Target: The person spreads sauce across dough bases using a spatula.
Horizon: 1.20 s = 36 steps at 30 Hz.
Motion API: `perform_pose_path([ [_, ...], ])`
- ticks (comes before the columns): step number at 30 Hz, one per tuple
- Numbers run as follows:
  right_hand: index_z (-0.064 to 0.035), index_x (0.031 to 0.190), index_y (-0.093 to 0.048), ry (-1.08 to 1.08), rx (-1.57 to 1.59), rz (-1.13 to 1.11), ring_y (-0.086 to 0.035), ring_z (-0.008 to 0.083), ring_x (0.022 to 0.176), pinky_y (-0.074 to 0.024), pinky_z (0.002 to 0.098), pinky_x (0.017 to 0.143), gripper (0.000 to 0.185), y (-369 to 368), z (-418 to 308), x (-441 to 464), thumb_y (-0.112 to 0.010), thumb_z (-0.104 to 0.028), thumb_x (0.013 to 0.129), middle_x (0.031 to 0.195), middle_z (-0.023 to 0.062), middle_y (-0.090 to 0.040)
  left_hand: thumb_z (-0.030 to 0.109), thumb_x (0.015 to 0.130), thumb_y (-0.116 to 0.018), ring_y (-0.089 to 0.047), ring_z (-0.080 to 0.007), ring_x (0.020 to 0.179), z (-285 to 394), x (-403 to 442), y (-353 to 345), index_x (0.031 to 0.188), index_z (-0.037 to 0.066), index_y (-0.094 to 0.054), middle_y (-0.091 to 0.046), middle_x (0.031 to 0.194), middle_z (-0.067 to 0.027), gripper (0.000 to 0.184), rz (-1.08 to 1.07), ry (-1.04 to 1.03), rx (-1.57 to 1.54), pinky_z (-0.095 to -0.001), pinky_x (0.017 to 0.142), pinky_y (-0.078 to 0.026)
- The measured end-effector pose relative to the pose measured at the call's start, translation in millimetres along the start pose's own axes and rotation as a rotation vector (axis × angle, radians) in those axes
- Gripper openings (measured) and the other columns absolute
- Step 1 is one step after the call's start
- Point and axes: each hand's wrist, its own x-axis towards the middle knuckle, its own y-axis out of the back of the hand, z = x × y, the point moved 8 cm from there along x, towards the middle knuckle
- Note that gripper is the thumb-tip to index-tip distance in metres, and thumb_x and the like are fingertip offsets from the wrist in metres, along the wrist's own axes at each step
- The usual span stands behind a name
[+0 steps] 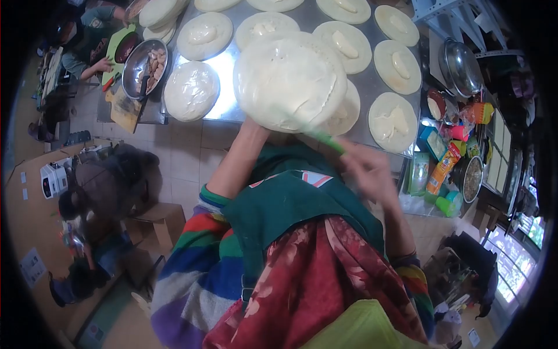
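Observation:
A large pale round flatbread point(290, 78) with a white spread on it is held up over the metal table's near edge. My left hand point(256, 125) is beneath it, its fingers hidden by the bread. My right hand point(367, 168), blurred by motion, grips a green-handled spreader point(325, 139) whose far end lies over the bread's lower edge. Around it on the metal table point(224, 99) lie several flat rounds, such as one at the right point(393, 122), with dollops of spread. A smoothly coated round point(192, 91) lies to the left.
A steel bowl point(152, 61) with brown pieces and a dark-handled knife stands at the left. Beyond it, another person's hand point(104, 65) is at a green board. Packages point(443, 168) and a pan point(471, 179) crowd the right side. A cardboard box point(156, 224) stands at lower left.

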Motion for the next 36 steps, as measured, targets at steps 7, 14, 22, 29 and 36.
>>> perform_pose_path([
  [7, -0.0095, 0.119, -0.063, 0.073, -0.457, 0.110, -0.048, 0.0117, 0.057, -0.0417, 0.0273, 0.054, 0.034, 30, 10, 2, -0.062, -0.004, 0.085, 0.071, 0.0070, -0.057, 0.052, 0.092, -0.041, -0.044, -0.0308, 0.126, 6, 2, -7, 0.141, 0.011, -0.031, -0.039, 0.141, -0.0133, 0.065, -0.017, -0.035, -0.030, -0.0460, 0.103, -0.041],
  [14, -0.0073, 0.125, -0.057, -0.103, 0.423, 0.096, -0.044, 0.0062, 0.051, -0.0362, 0.0213, 0.045, 0.038, -4, 38, 8, -0.059, -0.004, 0.087, 0.102, 0.0026, -0.063, 0.053, 0.091, -0.041, -0.044, -0.0311, 0.126, 0, 5, -12, 0.141, 0.011, -0.031, -0.039, 0.142, -0.0134, 0.066, -0.020, -0.043, -0.058, -0.0461, 0.103, -0.041],
  [22, -0.0068, 0.132, -0.050, -0.151, 0.680, 0.166, -0.036, 0.0006, 0.048, -0.0264, 0.0159, 0.039, 0.042, 45, 16, 74, -0.054, -0.005, 0.090, 0.130, 0.0084, -0.054, 0.054, 0.091, -0.041, -0.044, -0.0316, 0.126, -2, 1, -21, 0.141, 0.011, -0.031, -0.039, 0.142, -0.0135, 0.067, -0.021, -0.040, -0.099, -0.0463, 0.103, -0.041],
  [29, -0.0071, 0.123, -0.060, 0.162, -0.398, 0.322, -0.062, 0.0181, 0.095, -0.0488, 0.0263, 0.079, 0.042, 32, -3, 12, -0.062, 0.000, 0.081, 0.119, 0.0129, -0.059, 0.055, 0.091, -0.040, -0.038, -0.0330, 0.130, 4, 9, -23, 0.142, 0.012, -0.031, -0.036, 0.144, -0.0136, 0.068, 0.053, -0.089, -0.007, -0.0494, 0.106, -0.034],
  [36, -0.0048, 0.123, -0.059, -0.363, 0.546, 0.098, -0.049, 0.0040, 0.056, -0.0405, 0.0174, 0.048, 0.040, -21, 7, 34, -0.066, -0.006, 0.083, 0.120, 0.0094, -0.060, 0.057, 0.090, -0.038, -0.035, -0.0347, 0.132, 10, 14, -36, 0.143, 0.012, -0.030, -0.034, 0.145, -0.0140, 0.070, -0.086, -0.130, -0.224, -0.0529, 0.108, -0.030],
])
